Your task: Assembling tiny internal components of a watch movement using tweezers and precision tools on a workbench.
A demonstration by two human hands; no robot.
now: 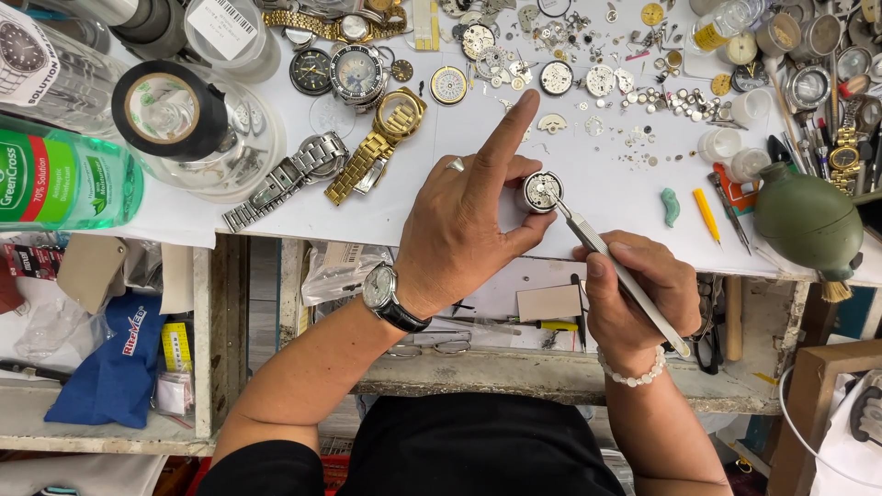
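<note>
While the white desk [606,197] is strewn with watches and loose parts, a round watch movement [540,192] is held near its front edge by the left hand [464,230], fingers closed around it, index finger pointing up. Steel tweezers [614,268] are gripped in the right hand [634,298], their tips set on the movement.

Pretty bright, even light from overhead, so the white worktop [625,197] nearly blows out along its far edge. Shadows are soft and short under the left hand [464,225]. Mostly sharp, with glare on the green bottle [64,179] and bulging distortion toward the corners.
</note>
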